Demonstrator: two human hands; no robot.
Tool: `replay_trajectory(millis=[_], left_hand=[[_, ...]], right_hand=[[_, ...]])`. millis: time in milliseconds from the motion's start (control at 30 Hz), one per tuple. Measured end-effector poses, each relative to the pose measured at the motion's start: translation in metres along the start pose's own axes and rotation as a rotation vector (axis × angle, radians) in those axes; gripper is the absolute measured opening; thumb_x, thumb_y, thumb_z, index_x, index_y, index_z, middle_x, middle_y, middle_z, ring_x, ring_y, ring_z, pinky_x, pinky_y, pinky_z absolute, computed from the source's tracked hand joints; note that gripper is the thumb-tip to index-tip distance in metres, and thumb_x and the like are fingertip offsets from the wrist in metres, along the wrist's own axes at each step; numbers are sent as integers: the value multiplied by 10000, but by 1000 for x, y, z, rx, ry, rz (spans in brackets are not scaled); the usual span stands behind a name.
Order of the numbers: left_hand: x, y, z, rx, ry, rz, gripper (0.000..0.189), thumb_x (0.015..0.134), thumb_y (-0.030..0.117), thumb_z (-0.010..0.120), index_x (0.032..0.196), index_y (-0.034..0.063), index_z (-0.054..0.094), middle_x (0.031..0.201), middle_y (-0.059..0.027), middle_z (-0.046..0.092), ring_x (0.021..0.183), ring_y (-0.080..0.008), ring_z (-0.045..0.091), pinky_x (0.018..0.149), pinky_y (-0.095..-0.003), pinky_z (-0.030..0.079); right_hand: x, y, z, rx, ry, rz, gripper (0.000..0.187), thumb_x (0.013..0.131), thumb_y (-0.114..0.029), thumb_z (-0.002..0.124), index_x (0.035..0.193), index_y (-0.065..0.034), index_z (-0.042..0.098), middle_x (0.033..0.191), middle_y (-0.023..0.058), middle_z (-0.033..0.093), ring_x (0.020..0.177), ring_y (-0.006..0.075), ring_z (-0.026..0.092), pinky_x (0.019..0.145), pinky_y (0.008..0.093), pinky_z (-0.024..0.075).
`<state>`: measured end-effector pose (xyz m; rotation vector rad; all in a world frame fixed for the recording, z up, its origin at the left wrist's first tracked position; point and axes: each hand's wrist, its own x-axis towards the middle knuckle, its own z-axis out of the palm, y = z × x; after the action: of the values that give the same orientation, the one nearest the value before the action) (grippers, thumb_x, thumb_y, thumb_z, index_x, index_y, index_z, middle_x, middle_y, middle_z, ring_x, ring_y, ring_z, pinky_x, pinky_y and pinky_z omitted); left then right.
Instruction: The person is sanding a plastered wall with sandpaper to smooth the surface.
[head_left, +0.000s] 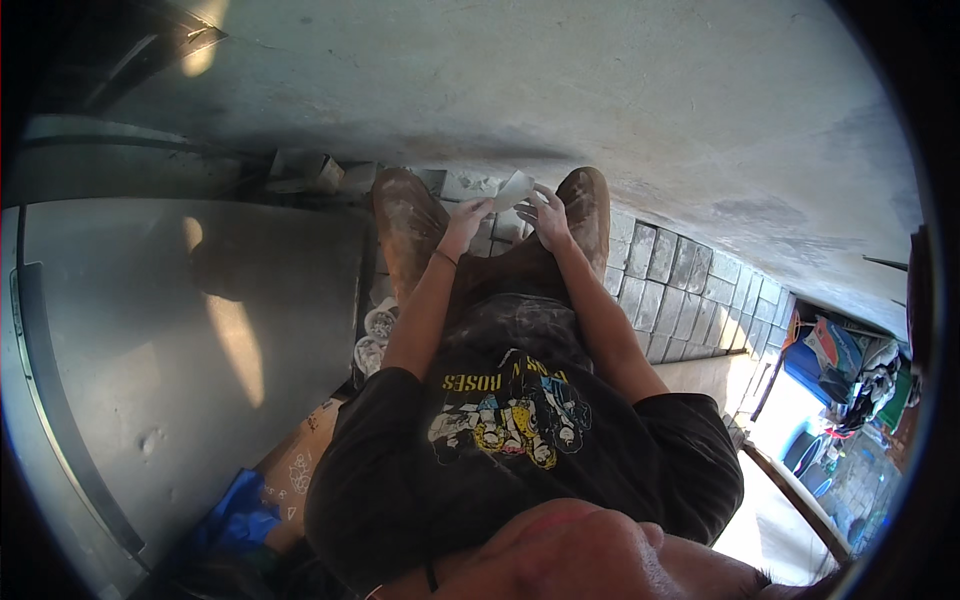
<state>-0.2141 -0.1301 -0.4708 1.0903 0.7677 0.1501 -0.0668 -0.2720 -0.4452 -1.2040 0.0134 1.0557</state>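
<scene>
My left hand (466, 223) pinches the lower left edge of a small pale sheet (514, 191), thin and slightly curved; its material cannot be told. At the sheet's right edge, my right hand (548, 219) has its thumb and fingers on it. Both hands look dusty and are between my bent knees. Whitish dust marks my brown trousers (405, 199). Just beyond the sheet, pale debris (472, 184) lies at the foot of the wall. Two round containers with pale contents (369, 354) stand beside my left thigh, partly hidden by the arm.
A grey plastered wall (600, 82) rises in front. A large metal-looking panel (292, 262) is at left, with marked cardboard (296, 472) and blue plastic (240, 514) below it. Paving blocks (667, 300) cover the floor. A wooden bar (799, 502) and heaped belongings (847, 375) are at right.
</scene>
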Motion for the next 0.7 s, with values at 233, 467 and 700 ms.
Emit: replay_trajectory(millis=[233, 467, 700], left_hand=[[-6, 6, 6, 93, 41, 33, 305, 966, 229, 659, 1138, -20, 695, 1027, -39, 706, 908, -99, 640, 805, -252, 496], [-7, 11, 10, 63, 31, 26, 303, 959, 202, 668, 1154, -29, 685, 1030, -51, 707, 900, -111, 655, 794, -256, 528], [-4, 3, 10, -54, -56, 28, 354, 945, 206, 685, 1200, -39, 664, 1083, -80, 701, 937, -118, 662, 808, -256, 527]], right_hand=[[2, 3, -1, -48, 14, 5, 396, 992, -223, 593, 1325, -28, 505, 1142, 160, 655, 950, 263, 690, 841, 379, 555], [3, 5, -3, -57, 5, -15, 378, 989, -206, 597, 1311, -22, 523, 1111, 148, 653, 954, 250, 687, 840, 369, 557], [2, 4, -1, -45, -3, -24, 370, 985, -191, 600, 1304, -18, 533, 1094, 137, 653, 948, 248, 687, 842, 368, 556]])
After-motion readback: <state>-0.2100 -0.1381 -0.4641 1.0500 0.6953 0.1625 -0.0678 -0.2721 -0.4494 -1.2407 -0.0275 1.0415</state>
